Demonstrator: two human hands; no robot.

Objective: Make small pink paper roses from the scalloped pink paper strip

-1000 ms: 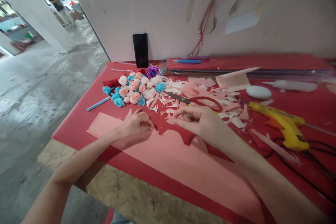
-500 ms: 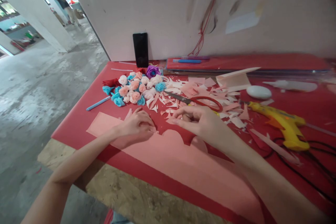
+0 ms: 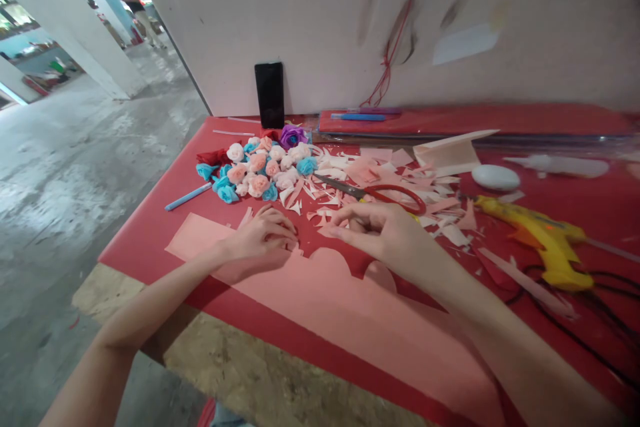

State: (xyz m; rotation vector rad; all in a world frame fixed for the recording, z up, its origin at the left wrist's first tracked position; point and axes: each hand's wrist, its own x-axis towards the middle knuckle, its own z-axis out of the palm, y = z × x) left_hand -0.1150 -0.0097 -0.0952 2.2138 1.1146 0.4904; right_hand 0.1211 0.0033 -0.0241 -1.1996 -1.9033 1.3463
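Observation:
My right hand point(image 3: 375, 230) is closed in a pinch on a small pink paper piece point(image 3: 326, 231), just left of its thumb and forefinger. My left hand point(image 3: 267, 233) rests palm down over a long pink paper sheet point(image 3: 350, 313), its fingers curled together. A bit of paper shows by its fingertips, but what is under them is hidden. The sheet has rounded, scalloped cuts along its far edge. Behind my right hand lie red-handled scissors point(image 3: 370, 195). Pink and white paper scraps point(image 3: 350, 170) spread around them.
Paper roses point(image 3: 257, 167) in several colours cluster at the left, near a light blue stick point(image 3: 189, 196). A phone point(image 3: 270, 95) leans on the white panel. At right lie a yellow glue gun point(image 3: 550, 240) with a black cable and a white oval object point(image 3: 495, 177).
Both hands hold nearly the same pose and place. The view has shifted very slightly, and a person far back at the upper left appears a little further right.

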